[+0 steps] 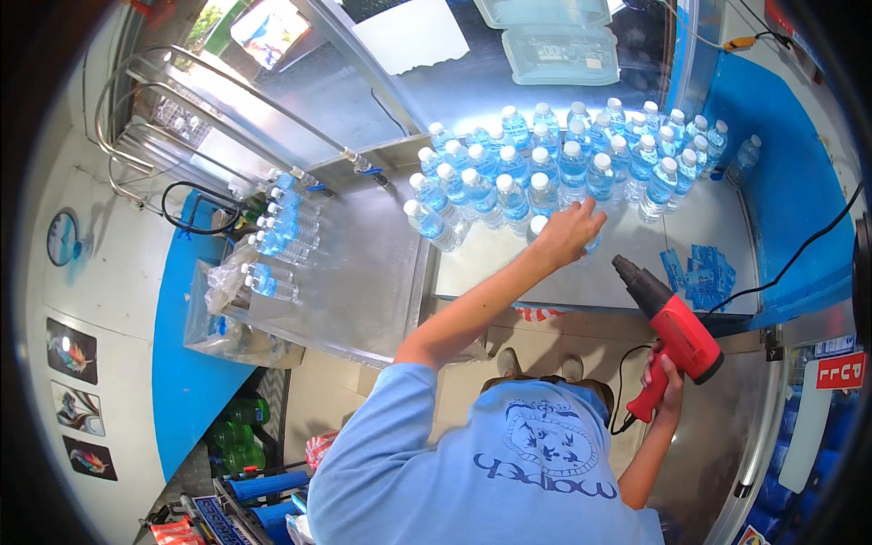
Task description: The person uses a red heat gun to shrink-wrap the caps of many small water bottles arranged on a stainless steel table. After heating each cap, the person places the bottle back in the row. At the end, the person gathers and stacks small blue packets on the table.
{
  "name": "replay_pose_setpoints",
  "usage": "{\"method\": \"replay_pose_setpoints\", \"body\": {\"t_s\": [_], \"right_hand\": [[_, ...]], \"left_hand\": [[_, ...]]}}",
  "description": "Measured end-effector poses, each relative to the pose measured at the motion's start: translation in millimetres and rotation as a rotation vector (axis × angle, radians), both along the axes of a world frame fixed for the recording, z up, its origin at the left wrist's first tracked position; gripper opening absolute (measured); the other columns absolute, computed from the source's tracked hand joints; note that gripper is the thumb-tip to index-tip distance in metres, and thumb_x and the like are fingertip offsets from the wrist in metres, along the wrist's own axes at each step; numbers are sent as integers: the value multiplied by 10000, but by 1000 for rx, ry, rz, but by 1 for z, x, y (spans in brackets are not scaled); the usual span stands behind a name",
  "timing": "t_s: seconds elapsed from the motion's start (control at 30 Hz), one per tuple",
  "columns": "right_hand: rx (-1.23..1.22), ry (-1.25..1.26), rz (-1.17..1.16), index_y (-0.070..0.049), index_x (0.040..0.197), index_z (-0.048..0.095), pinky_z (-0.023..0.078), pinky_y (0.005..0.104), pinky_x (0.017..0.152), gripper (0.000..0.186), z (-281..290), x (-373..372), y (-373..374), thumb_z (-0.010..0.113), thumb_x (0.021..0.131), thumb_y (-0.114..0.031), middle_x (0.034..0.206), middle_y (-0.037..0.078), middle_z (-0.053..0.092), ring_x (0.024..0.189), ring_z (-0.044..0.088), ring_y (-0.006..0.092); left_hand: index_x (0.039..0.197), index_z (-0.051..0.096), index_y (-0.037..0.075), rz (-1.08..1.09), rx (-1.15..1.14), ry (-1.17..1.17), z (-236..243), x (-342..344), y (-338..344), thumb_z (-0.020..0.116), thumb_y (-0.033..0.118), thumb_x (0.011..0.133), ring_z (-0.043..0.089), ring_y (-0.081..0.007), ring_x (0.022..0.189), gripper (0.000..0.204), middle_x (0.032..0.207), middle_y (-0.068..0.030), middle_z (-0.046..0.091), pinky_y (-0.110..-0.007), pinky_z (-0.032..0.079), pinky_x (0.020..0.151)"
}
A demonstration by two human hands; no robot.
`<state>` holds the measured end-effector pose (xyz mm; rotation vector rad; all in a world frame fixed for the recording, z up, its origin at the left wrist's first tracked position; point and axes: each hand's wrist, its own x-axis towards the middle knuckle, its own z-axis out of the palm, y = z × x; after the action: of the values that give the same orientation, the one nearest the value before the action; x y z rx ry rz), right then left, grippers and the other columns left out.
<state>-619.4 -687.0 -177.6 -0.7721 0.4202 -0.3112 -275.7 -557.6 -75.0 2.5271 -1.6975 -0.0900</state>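
Note:
My left hand (570,232) reaches over the front of a large group of clear water bottles with white caps and blue labels. Its fingers are closed around the top of one bottle (593,244), which is mostly hidden beneath the hand. A white bottle cap (539,223) shows beside the wrist. In my right hand (666,380) is a red heat gun (683,338), gripped by its handle, with the black nozzle pointing up and left toward the counter. Flat blue label sleeves (707,275) lie in a loose pile to the right of the bottles.
A steel sink counter (377,245) adjoins the white worktop (486,263) on the left. Several bottles (289,233) stand along its left side below metal pipes (245,100). A black cord (790,261) crosses the blue wall at right. Clear plastic bags (227,300) hang near the sink.

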Motion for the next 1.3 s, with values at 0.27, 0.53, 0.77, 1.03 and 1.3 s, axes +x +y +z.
{"method": "replay_pose_setpoints", "body": {"t_s": [0.27, 0.53, 0.77, 1.03, 1.3], "right_hand": [[-74, -5, 2, -12, 1236, 565, 491, 278, 539, 372, 4, 2, -13, 673, 972, -250, 955, 86, 607, 605, 599, 155], [-117, 19, 46, -10, 1209, 610, 497, 264, 527, 380, 11, 11, -17, 689, 989, -309, 913, 68, 641, 615, 621, 129], [-161, 36, 42, 6, 1230, 569, 485, 268, 511, 386, 25, 15, -13, 685, 956, -241, 933, 84, 603, 571, 587, 140], [-112, 22, 73, 13, 1247, 561, 493, 272, 512, 382, 32, 25, -18, 679, 941, -182, 952, 98, 604, 573, 588, 142], [-120, 18, 28, 2, 1210, 592, 496, 270, 514, 326, 32, 30, -8, 677, 948, -172, 942, 87, 624, 580, 606, 137]], "left_hand": [[1333, 497, 104, -301, -42, 73, 5, 35, 6, 885, 125, 734, 595, -366, 1208, 714, 1357, -120, 500, -448, 566, 939], [1384, 507, 112, -75, -75, 332, 26, 31, -1, 912, 176, 699, 575, -381, 1271, 798, 1419, -135, 563, -475, 503, 1012], [1316, 521, 100, -61, 85, 351, 21, 36, -9, 894, 197, 733, 610, -388, 1215, 699, 1340, -142, 641, -469, 501, 983], [1284, 531, 76, -128, -8, 384, 15, 40, -5, 875, 175, 753, 616, -392, 1199, 641, 1312, -150, 647, -461, 503, 975], [1289, 502, 88, -139, -6, 372, 15, 42, -3, 874, 185, 747, 610, -392, 1197, 664, 1295, -147, 642, -465, 506, 967]]}}
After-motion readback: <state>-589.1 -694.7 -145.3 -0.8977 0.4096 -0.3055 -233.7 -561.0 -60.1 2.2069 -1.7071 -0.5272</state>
